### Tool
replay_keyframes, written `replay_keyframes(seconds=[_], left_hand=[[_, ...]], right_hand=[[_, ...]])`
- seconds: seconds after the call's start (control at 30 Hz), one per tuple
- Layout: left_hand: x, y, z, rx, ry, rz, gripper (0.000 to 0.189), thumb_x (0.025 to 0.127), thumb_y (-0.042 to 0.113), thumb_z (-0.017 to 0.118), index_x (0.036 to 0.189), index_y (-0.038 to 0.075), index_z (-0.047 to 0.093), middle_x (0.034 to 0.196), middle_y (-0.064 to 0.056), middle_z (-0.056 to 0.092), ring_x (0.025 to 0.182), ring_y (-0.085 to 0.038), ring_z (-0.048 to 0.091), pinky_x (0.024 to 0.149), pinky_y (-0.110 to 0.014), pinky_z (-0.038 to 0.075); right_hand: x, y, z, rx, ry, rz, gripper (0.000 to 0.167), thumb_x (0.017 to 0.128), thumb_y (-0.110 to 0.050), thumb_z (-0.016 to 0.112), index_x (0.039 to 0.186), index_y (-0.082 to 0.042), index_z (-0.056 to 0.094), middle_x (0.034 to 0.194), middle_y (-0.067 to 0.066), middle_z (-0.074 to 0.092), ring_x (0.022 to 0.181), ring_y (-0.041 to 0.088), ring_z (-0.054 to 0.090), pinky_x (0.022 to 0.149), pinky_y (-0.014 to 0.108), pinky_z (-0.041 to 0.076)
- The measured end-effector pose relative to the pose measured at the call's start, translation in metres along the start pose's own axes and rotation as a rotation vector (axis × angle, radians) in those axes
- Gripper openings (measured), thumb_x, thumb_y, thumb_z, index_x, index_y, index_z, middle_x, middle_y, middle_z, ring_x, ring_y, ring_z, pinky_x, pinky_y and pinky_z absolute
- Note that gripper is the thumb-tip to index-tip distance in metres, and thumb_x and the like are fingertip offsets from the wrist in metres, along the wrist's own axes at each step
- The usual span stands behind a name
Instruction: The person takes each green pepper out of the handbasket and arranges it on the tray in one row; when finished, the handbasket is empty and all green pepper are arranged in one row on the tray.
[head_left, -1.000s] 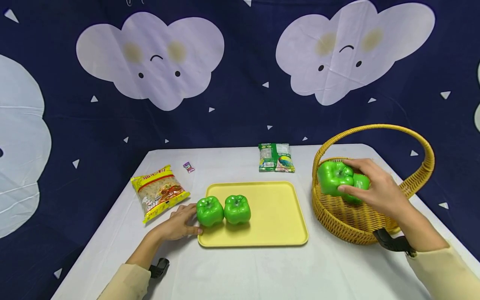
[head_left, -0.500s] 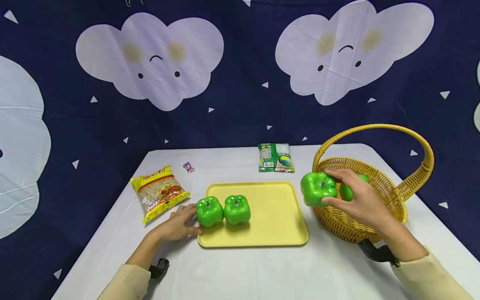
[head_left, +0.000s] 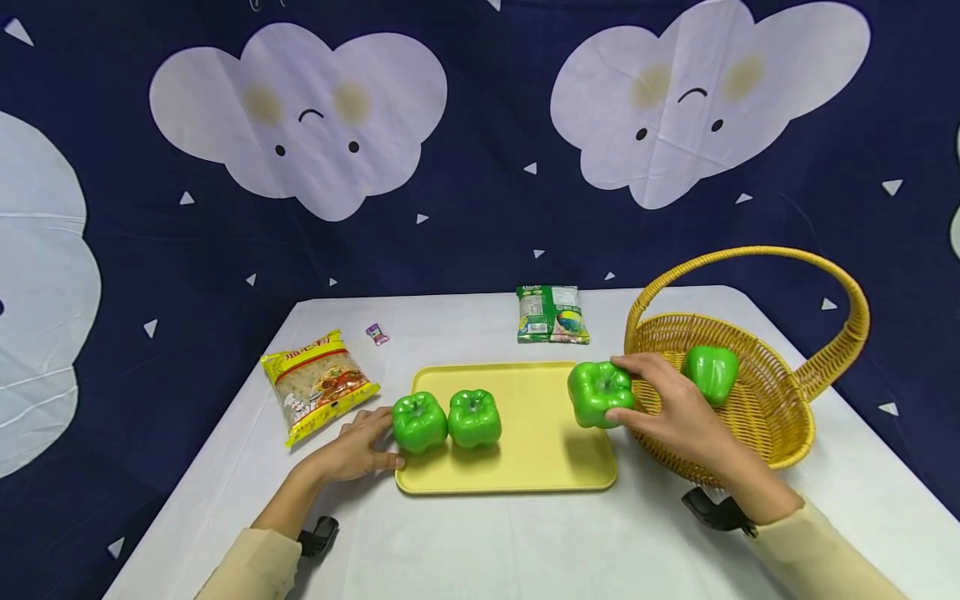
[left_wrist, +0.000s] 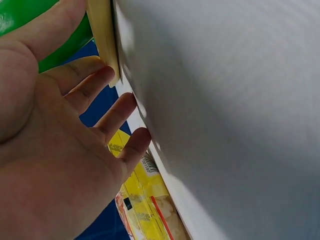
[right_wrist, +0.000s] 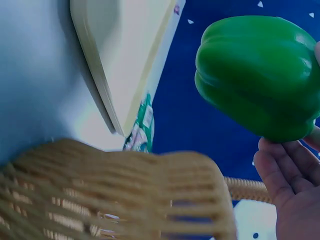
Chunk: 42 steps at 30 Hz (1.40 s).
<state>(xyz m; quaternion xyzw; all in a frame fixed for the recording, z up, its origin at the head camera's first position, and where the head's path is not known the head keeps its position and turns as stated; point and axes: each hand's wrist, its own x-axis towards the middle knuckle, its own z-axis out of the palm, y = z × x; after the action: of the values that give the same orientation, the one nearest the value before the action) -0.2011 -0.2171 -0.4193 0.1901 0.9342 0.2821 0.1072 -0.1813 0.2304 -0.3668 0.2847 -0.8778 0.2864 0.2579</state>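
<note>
The right hand point(head_left: 675, 408) grasps a green pepper point(head_left: 598, 393) with curled fingers, holding it in the air above the right edge of the yellow tray point(head_left: 547, 450), between the tray and the wicker basket point(head_left: 757, 425). The left hand point(head_left: 358, 450) lies relaxed on the table point(head_left: 525, 542), fingers straight, touching the tray's left rim and the nearer of two peppers point(head_left: 420, 422) standing side by side on it (the other pepper point(head_left: 474, 418) touches the first). One more pepper point(head_left: 710, 373) sits in the basket. A yellow snack bag point(head_left: 318, 385) lies left of the tray, a green packet point(head_left: 552, 314) behind it, and a small candy point(head_left: 377, 334) nearby.
</note>
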Motion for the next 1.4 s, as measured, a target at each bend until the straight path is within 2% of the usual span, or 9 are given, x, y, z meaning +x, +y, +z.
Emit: replay_keyframes(seconds=[0.27,0.43,0.53,0.9,1.4], left_hand=[[0.0,0.001,-0.001,-0.005,0.0,0.0,0.071,0.077,0.031,0.075,0.138,0.007,0.046,0.144,-0.014,0.043,0.13,-0.036,0.033,0.104,-0.063,0.023],[0.0,0.0,-0.001,-0.01,-0.005,-0.002,0.071,0.078,0.031,0.075,0.138,0.007,0.046,0.144,-0.014,0.043,0.13,-0.036,0.033,0.104,-0.063,0.023],[0.0,0.0,0.0,-0.011,-0.006,-0.004,0.071,0.078,0.031,0.075,0.138,0.008,0.045,0.145,-0.014,0.042,0.13,-0.036,0.032,0.105,-0.063,0.022],[0.001,-0.001,-0.001,-0.006,-0.005,0.002,0.072,0.078,0.031,0.075,0.139,0.007,0.045,0.145,-0.014,0.042,0.13,-0.037,0.032,0.104,-0.064,0.021],[0.001,-0.002,0.0,-0.017,-0.008,-0.006,0.072,0.077,0.031,0.075,0.138,0.008,0.045,0.145,-0.013,0.043,0.131,-0.037,0.031,0.104,-0.065,0.021]], right_hand=[[0.004,-0.004,0.019,0.034,-0.037,0.013,0.067,0.065,-0.021,0.085,0.125,-0.009,0.057,0.118,0.003,0.059,0.106,0.015,0.055,0.091,0.017,0.042],[0.008,-0.009,0.03,0.057,-0.075,0.022,0.066,0.068,-0.025,0.083,0.125,-0.007,0.056,0.118,0.004,0.059,0.105,0.019,0.059,0.086,0.037,0.051],[0.011,-0.011,0.036,0.074,-0.099,0.043,0.066,0.07,-0.027,0.082,0.126,-0.007,0.055,0.119,0.005,0.059,0.105,0.022,0.06,0.086,0.042,0.052],[0.018,-0.017,0.059,0.108,-0.145,0.1,0.065,0.072,-0.03,0.08,0.126,-0.006,0.055,0.119,0.009,0.06,0.104,0.025,0.06,0.088,0.044,0.052],[0.022,-0.027,0.077,0.144,-0.229,0.184,0.066,0.073,-0.037,0.079,0.128,-0.009,0.054,0.121,0.005,0.058,0.108,0.025,0.059,0.093,0.043,0.05]])
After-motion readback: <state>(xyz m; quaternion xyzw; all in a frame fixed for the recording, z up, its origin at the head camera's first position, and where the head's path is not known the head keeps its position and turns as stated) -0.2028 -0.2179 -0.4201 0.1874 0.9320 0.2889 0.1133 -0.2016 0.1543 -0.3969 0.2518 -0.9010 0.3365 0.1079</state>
